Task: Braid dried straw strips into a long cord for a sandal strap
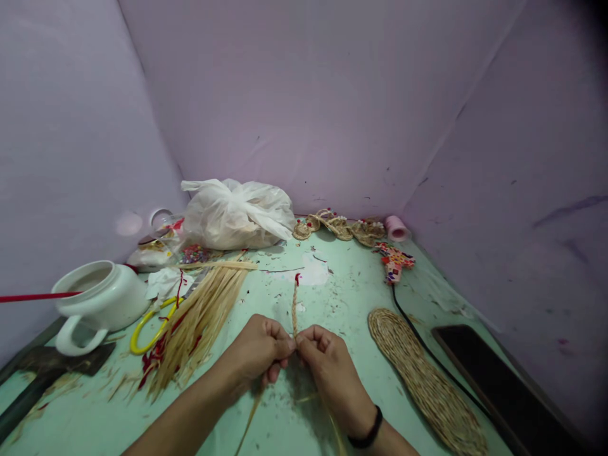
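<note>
A short straw braid (294,307) runs up the green tabletop, its far end bound with red thread (297,277). At its near end my left hand (266,349) and my right hand (322,354) meet, fingertips pinched on the straw. Loose strands (251,418) trail below toward the front edge, one group under each hand. My right wrist wears a black band. Left of my hands lies a bundle of pale straw strips (209,316), with red thread among its ends.
Yellow-handled scissors (140,335), a white pot (102,294) and a hammer (57,367) are at left. A white plastic bag (237,215) and small woven slippers (339,227) line the back wall. Right are a woven sole (422,380), a corded glue gun (394,259) and a black slab (494,380).
</note>
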Demonstrator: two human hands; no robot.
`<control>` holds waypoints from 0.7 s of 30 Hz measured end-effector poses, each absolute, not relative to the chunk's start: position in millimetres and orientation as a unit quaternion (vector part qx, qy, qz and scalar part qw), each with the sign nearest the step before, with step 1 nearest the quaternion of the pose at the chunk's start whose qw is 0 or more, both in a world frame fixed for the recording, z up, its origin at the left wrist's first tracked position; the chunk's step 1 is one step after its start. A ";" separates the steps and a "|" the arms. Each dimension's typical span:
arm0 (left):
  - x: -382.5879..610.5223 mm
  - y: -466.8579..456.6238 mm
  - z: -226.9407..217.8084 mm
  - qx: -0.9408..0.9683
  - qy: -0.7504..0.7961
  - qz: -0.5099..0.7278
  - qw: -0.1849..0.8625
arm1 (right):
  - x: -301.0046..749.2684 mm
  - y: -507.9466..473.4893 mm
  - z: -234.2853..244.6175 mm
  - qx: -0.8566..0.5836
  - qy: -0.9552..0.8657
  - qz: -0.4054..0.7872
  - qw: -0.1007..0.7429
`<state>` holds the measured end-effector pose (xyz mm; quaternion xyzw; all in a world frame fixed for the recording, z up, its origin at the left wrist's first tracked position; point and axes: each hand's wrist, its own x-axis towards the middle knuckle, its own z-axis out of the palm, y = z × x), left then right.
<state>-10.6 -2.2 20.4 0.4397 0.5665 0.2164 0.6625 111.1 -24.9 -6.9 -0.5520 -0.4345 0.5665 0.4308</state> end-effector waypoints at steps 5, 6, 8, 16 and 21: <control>-13.8 1.0 22.5 0.496 0.545 0.236 0.633 | 117.0 -24.7 -2.1 -0.548 -0.503 0.541 0.392; -13.4 0.8 21.6 0.503 0.542 0.243 0.627 | 119.1 -24.7 -1.2 -0.549 -0.532 0.512 0.391; -11.9 -0.3 17.5 0.503 0.550 0.263 0.612 | 123.7 -24.3 0.7 -0.562 -0.591 0.432 0.385; 1.3 -6.4 1.7 0.420 0.618 0.338 0.572 | 119.1 -39.6 5.3 -0.609 -0.652 0.318 0.321; 2.8 -8.2 11.3 0.347 0.624 0.357 0.602 | 108.5 -52.4 -7.4 -0.543 -0.775 0.082 0.312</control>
